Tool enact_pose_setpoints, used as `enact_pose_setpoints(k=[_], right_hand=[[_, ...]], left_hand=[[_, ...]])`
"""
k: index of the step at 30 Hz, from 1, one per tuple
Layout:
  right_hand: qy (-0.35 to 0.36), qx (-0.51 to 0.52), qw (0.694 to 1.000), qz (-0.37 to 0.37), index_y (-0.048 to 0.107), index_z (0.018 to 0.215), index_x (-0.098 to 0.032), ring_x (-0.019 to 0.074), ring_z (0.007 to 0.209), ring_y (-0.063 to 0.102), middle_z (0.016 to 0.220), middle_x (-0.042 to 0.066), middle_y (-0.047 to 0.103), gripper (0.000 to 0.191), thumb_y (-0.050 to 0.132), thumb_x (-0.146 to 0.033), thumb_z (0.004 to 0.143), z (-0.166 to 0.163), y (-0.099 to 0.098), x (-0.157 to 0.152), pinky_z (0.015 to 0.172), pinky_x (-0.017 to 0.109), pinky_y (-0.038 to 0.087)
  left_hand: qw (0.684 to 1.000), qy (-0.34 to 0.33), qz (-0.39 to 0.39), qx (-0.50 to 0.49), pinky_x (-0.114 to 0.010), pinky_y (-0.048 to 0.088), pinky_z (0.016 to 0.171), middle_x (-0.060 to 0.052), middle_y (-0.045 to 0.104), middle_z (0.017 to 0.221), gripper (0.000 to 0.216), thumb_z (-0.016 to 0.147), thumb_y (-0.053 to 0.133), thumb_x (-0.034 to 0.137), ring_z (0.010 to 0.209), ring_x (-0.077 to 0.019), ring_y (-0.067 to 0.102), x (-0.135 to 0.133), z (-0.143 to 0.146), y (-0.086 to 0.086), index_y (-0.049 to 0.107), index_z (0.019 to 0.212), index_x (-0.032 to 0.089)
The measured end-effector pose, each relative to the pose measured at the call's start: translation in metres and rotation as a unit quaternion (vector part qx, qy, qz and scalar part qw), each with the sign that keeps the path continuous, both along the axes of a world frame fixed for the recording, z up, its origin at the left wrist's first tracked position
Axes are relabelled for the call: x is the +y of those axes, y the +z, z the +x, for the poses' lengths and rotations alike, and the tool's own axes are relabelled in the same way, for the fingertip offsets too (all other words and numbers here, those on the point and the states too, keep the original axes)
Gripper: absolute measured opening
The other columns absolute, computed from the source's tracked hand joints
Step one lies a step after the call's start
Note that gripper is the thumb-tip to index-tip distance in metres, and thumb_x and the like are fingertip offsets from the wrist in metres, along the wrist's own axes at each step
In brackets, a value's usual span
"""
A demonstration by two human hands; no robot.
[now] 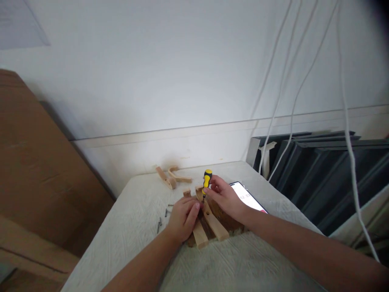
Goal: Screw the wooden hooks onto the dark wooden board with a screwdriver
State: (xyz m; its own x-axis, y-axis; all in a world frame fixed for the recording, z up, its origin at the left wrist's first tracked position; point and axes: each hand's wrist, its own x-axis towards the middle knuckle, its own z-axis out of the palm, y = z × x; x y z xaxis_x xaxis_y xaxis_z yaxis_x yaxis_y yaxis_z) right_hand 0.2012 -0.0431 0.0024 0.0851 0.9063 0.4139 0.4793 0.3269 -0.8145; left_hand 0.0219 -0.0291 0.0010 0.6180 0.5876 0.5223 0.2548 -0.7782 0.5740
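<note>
Two bare forearms (288, 240) cross the near white cloth; the right hand (224, 197) grasps a yellow-and-black screwdriver (207, 179), nearly upright, its tip low over the far half of the right pale wooden bar (216, 225), which slants from far left to near right. The left hand (183, 217) lies over the left pale wooden bar (200, 236), fingertips close beside the tip; whether it grips cannot be told.

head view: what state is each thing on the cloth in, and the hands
Right hand, closed on the screwdriver
Screwdriver, near upright, tip down
Two wooden strips, lying side by side
Left hand, on the wood; exact grip unclear
Phone, screen lit, face up
Screws, lying loose
Curved wooden piece, lying at the back, untouched
</note>
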Motion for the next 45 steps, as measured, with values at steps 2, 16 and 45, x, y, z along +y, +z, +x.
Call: enact_pose_setpoints(k=[2,16,45], right_hand=[[0.007,-0.029,0.999,0.01,0.054,0.104,-0.024,0.0152,0.071,0.054,0.086,0.002,0.06,0.026,0.049,-0.037,0.082,0.0,-0.001,-0.001,0.062,0.027,0.042],[0.006,-0.038,0.999,0.023,0.049,0.088,-0.021,0.013,0.064,0.046,0.075,-0.001,0.05,0.022,0.054,-0.041,0.08,0.0,0.002,0.001,0.058,0.027,0.039],[0.026,0.024,0.999,-0.01,0.05,0.086,-0.021,0.0137,0.066,0.049,0.073,-0.002,0.052,0.029,0.056,-0.048,0.077,0.0,-0.002,0.008,0.061,0.027,0.039]], left_hand=[[1.0,0.003,0.002,0.004,-0.029,0.041,0.073,-0.008,0.063,0.078,0.041,0.093,0.028,0.031,0.075,-0.0163,0.055,0.0,0.0,0.0,0.064,0.083,0.014],[1.0,-0.011,0.028,0.009,-0.028,0.04,0.072,-0.006,0.062,0.075,0.036,0.092,0.031,0.026,0.075,-0.0152,0.055,0.001,0.001,-0.001,0.063,0.08,0.014],[0.999,0.003,0.044,0.032,-0.029,0.04,0.07,-0.007,0.061,0.073,0.036,0.092,0.032,0.026,0.073,-0.0157,0.054,0.004,0.0,-0.001,0.064,0.08,0.014]])
